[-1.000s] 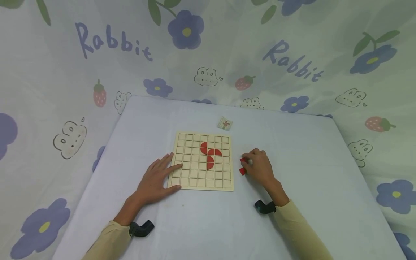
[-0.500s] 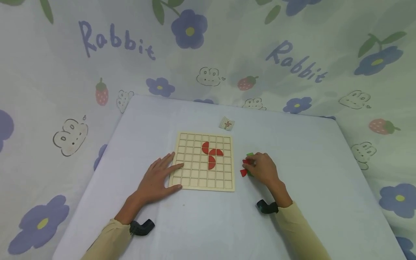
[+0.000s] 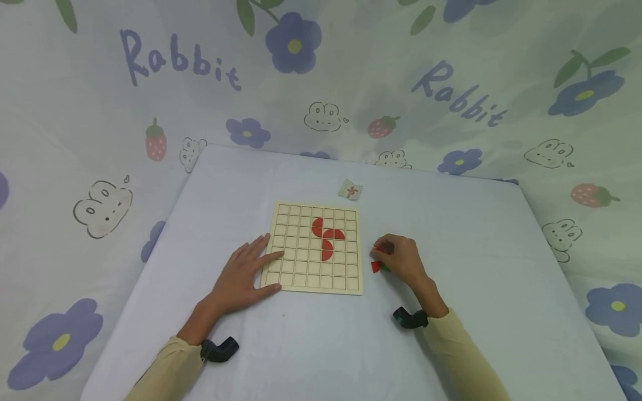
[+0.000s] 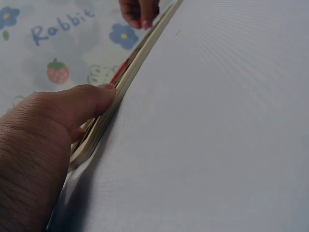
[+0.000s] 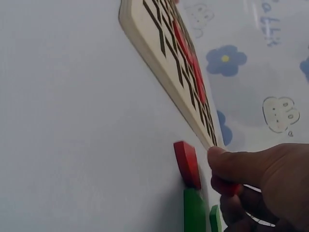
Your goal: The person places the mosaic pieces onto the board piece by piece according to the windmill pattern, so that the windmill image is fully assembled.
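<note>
A pale wooden grid board (image 3: pixel 301 278) lies on the table, with several red quarter-circle pieces (image 3: pixel 327 250) set in its cells. My left hand (image 3: pixel 241 278) rests at the board's left edge with fingers spread, index finger and thumb reaching onto the wood. To the right of the board, my right hand (image 3: pixel 403 257) pinches a red piece (image 5: pixel 224 186) between thumb and fingers. Another red piece (image 5: pixel 187 164) sits on the table just below that hand. Green pieces (image 5: pixel 194 212) stand beside it, partly hidden by the hand in the head view.
A small picture card (image 3: pixel 350 190) with a red pattern on a grid lies behind the board. White cloth covers the table (image 3: pixel 311 345), and a printed curtain (image 3: pixel 200 106) hangs around its back and sides.
My right hand has shifted slightly among the loose pieces, first right, uncovering green ones, then a little back left with a red piece in its fingertips. My left hand stays put.
</note>
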Demonstrator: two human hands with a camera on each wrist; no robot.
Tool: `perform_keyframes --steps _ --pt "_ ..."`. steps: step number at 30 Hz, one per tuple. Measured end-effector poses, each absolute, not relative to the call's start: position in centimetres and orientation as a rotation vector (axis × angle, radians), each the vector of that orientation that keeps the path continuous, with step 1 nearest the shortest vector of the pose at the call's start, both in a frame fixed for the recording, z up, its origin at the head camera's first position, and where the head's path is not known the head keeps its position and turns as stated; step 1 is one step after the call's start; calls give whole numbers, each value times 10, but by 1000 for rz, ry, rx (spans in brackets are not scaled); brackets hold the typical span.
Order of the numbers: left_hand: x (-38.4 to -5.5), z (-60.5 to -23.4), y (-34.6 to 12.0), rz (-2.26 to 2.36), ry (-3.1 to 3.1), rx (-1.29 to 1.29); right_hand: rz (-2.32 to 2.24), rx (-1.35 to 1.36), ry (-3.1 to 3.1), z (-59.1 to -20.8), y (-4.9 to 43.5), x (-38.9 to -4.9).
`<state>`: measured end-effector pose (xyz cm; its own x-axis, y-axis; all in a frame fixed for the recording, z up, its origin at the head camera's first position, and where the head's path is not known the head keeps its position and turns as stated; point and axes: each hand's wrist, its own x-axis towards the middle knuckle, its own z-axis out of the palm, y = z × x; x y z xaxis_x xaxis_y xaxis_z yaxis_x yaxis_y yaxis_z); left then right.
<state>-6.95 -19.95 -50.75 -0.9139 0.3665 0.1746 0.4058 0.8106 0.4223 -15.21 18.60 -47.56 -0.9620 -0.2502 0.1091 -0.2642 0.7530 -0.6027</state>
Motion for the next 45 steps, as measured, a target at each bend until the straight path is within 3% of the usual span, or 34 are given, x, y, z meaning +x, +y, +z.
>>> perform_keyframes --steps 11,45 --pt "-71 -509 -197 -706 -2913 -625 1121 395 -2814 -473 169 -156" --pt "-70 -506 -199 -733 -2902 -624 1443 758 -2650 -475 106 -164"
